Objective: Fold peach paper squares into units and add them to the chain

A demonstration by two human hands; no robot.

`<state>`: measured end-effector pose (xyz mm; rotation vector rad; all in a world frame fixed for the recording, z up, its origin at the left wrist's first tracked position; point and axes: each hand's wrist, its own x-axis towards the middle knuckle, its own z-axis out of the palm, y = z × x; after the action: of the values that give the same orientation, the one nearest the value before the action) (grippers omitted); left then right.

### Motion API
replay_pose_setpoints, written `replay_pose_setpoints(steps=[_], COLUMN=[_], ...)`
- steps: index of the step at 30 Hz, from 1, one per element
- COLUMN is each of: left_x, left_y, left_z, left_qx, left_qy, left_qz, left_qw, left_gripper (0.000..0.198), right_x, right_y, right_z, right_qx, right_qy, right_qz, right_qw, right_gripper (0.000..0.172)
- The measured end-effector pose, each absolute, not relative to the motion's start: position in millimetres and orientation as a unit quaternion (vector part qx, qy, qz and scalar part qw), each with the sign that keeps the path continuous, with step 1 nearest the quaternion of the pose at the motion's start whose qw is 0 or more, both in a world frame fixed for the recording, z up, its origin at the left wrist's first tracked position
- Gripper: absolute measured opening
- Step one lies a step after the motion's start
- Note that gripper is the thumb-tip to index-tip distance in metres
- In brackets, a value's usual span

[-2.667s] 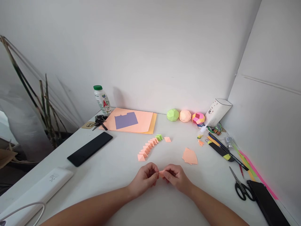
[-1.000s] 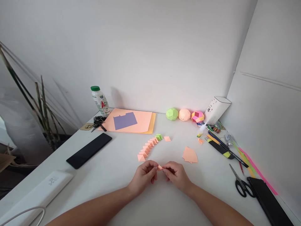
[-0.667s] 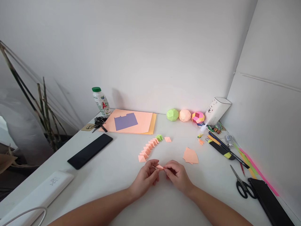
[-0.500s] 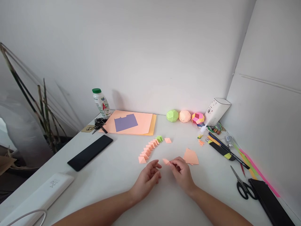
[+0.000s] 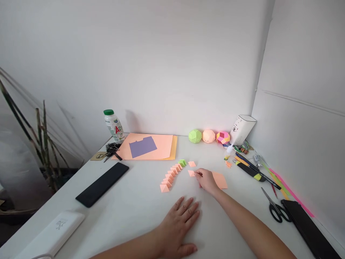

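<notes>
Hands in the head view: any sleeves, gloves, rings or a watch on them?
Nothing worn shows: the left hand and right hand carry no gloves, rings or watch, and no sleeve reaches into view.

The piece is peach; the row is peach with one green unit. There is a green ball, a peach ball and a pink-and-yellow patchwork ball. The sheet is purple, the phone black.

The right hand pinches a folded peach paper piece beside the row of folded pieces; the left hand lies flat on the table.
</notes>
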<state>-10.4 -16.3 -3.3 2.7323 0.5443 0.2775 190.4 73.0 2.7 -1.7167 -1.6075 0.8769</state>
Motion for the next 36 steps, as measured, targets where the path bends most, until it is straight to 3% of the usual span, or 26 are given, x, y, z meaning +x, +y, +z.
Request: replay_pose_setpoints(steps=[8, 27, 33, 36], left_x=[-10, -10, -9, -9], left_y=[-15, -14, -15, -14], left_z=[-7, -2, -1, -4], left_qx=[0.966, 0.958, 0.959, 0.96], left_qy=[0.187, 0.189, 0.19, 0.189], left_qz=[0.119, 0.081, 0.083, 0.096], left_qw=[0.136, 0.199, 0.194, 0.184], left_gripper=[0.078, 0.079, 0.079, 0.08], right_x=[194, 197, 183, 194], right_y=[111, 110, 91, 36], right_z=[-3, -14, 22, 35], right_qx=[-0.677, -0.679, -0.664, -0.618], right_qy=[-0.604, -0.616, -0.629, -0.664], right_qz=[0.298, 0.263, 0.236, 0.191], right_qw=[0.297, 0.3, 0.329, 0.375], right_gripper=[0.014, 0.009, 0.012, 0.014])
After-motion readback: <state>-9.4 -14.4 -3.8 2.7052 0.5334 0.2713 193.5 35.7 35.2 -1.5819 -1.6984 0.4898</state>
